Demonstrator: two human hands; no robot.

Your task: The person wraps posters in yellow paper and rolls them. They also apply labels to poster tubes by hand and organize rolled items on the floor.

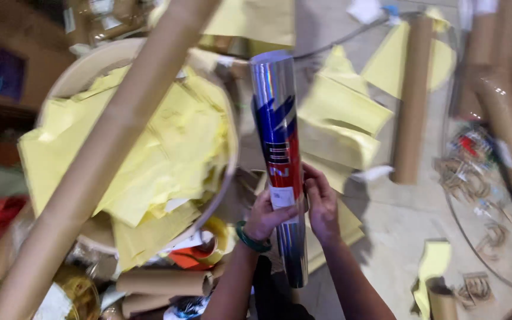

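I hold a long shiny silver roll of printed film (280,136) with blue and red markings, standing nearly upright in the middle of the view. My left hand (265,216), with a green bangle on the wrist, grips the roll's lower part, thumb over a small white label (282,197). My right hand (322,204) clasps the roll from the right at the same height. The roll's bottom end reaches below both hands.
A round tub (87,65) full of yellow paper sheets (149,148) sits at left, a long cardboard tube (102,154) crossing it. More yellow sheets (342,112) and cardboard tubes (413,101) lie on the floor. Short tubes (164,282) and tape rolls (211,243) lie below left.
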